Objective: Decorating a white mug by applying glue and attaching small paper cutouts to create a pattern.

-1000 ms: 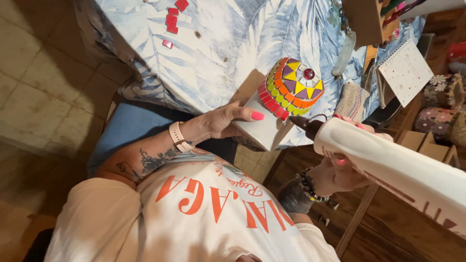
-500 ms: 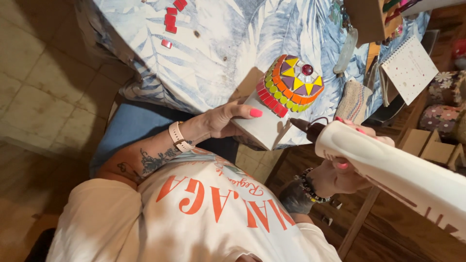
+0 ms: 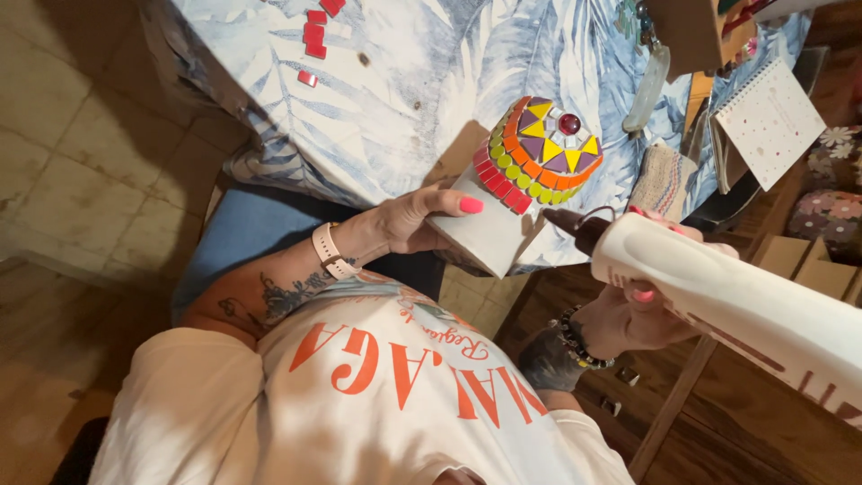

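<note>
My left hand [image 3: 409,220], with a pale watch strap on the wrist, grips a white box [image 3: 485,235] at the table's edge, tilted toward me. Its domed top is a mosaic [image 3: 541,151] of red, green, orange, yellow and purple tiles around a red gem. My right hand [image 3: 628,314], wearing a bead bracelet, holds a big white glue bottle [image 3: 736,296]. The bottle's dark nozzle [image 3: 566,223] points at the lower rim of the mosaic, just short of the red tiles.
A blue-and-white leaf-print cloth [image 3: 404,81] covers the table. Several loose red tiles [image 3: 314,36] lie at its far left. A spiral notebook [image 3: 772,112], a woven pouch [image 3: 660,180] and cardboard boxes [image 3: 790,260] sit to the right.
The box and mosaic have risen slightly and turned a little. The glue bottle has shifted slightly right and up, its nozzle staying near the mosaic's lower rim.
</note>
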